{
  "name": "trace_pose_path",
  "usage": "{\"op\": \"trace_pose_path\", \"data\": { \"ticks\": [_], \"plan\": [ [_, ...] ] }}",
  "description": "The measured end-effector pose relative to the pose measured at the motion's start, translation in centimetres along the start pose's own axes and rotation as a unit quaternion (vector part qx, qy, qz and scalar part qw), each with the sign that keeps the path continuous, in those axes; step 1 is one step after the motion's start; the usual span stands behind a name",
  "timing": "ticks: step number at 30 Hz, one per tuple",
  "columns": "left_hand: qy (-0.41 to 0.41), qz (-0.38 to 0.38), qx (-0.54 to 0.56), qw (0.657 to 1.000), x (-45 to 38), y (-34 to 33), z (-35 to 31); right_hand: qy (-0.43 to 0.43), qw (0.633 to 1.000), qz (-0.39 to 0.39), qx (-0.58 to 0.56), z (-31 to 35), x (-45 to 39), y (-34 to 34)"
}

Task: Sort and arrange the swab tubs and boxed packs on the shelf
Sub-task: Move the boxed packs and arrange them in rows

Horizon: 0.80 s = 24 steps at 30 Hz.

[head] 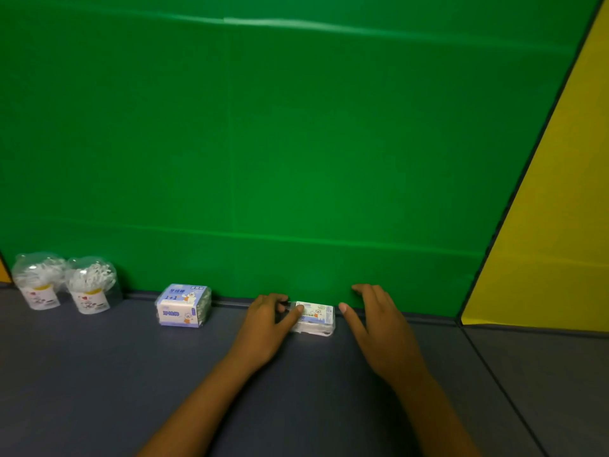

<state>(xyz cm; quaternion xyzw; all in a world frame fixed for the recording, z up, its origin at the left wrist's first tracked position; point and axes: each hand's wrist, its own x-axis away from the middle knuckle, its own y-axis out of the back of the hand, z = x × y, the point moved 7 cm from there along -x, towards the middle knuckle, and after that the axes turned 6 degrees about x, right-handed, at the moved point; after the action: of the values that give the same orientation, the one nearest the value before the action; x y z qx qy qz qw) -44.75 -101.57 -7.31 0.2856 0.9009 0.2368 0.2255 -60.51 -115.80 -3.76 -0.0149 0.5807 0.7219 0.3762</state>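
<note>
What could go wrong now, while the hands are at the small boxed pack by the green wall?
1. Only the left hand touches the small boxed pack; the right hand stays apart, so a push may turn it crooked.
2. A long slide left could hit the other boxed pack, maybe the two swab tubs beyond.

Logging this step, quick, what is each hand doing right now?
Left hand: pinching the left end of the boxed pack, thumb on top.
Right hand: open, fingers straight, just right of the pack, holding nothing.
</note>
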Motion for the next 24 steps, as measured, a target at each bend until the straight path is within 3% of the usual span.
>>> {"op": "trace_pose_path", "data": {
  "ticks": [5, 10, 19, 24],
  "plan": [
    [-0.076, -0.021, -0.087, 0.993, 1.5, 4.2, -2.1, 0.035, 0.998, 0.0, 0.052, 2.2, -0.2, 1.3],
    [-0.137, -0.088, -0.279, 0.946, 3.3, 10.8, -3.8, 0.081, 0.991, 0.003, 0.105, 7.2, -0.7, 2.5],
    [-0.091, -0.141, -0.411, 0.896, 11.1, 24.2, 0.3, 0.153, 0.981, 0.014, 0.119, 19.9, 1.9, 1.3],
    [-0.039, -0.141, -0.425, 0.893, 17.1, 32.0, 3.6, 0.172, 0.981, 0.026, 0.09, 28.6, 5.1, 0.6]
  ]
}}
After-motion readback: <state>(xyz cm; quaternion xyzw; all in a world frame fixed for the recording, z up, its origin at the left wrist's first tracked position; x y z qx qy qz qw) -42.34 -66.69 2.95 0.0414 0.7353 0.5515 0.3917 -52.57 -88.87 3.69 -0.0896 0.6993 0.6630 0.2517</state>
